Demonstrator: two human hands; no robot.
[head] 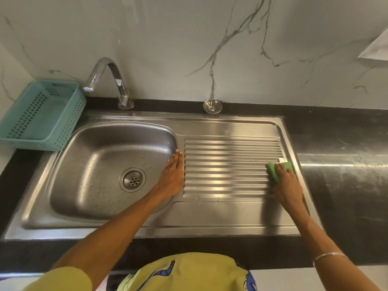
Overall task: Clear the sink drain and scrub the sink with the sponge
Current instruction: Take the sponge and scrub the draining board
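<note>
The right hand (286,181) presses a green sponge (280,168) onto the ribbed drainboard (226,166) at its far right end, fingers curled over the sponge's top so that only its front and left edges show; the grip looks suited to pushing the sponge along the ribs. The left hand (172,177) lies flat, fingers straight and together, on the strip of steel between the basin (94,164) and the drainboard, holding nothing; it seems placed there as a brace, steadying the body while the other arm scrubs. Both forearms reach forward from the near edge, the left angled inward, the right nearly straight with a thin bangle (328,256) at the wrist. The drain (132,180) sits in the basin floor just left of the left hand, open, with its strainer (212,106) lifted out and lying on the dark counter well beyond both hands, probably set aside to keep the drain clear. Water drops speckle the basin. A tap (109,80) and a teal basket (42,116) stand beyond and to the left of the left hand.
</note>
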